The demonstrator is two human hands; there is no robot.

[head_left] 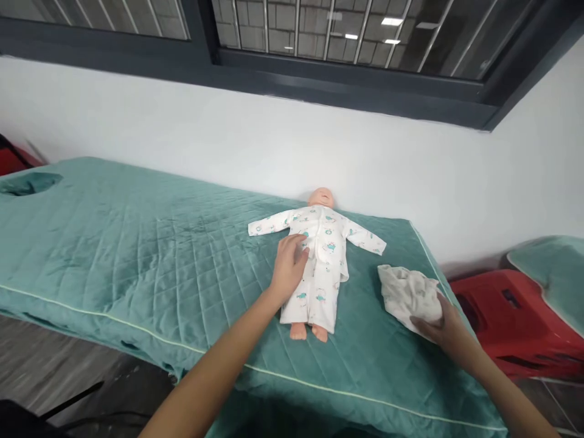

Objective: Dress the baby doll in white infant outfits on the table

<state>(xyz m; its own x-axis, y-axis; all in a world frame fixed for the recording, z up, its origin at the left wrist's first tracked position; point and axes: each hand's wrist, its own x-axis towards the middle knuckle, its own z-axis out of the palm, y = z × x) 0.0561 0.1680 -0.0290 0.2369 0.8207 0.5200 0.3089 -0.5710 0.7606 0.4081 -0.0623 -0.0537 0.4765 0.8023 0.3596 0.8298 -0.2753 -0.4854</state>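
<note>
A baby doll [322, 197] lies on its back on the green quilted bed, its head by the wall and its bare feet towards me. It wears white printed pyjamas [325, 243], a long-sleeved top with both sleeves spread out and trousers below. My left hand [289, 264] is at the side of the doll's top, fingers apart and slightly curved, holding nothing; whether it touches the fabric I cannot tell. To the right of the doll, my right hand [440, 322] grips a crumpled white cloth [406, 293] at its near right edge.
The green bed cover [159, 255] stretches left to a face hole [30, 182]. A white wall [255, 143] and a dark-framed window [292, 82] stand behind. Right of the bed is a red plastic stool [511, 304] with green fabric [554, 267] beside it.
</note>
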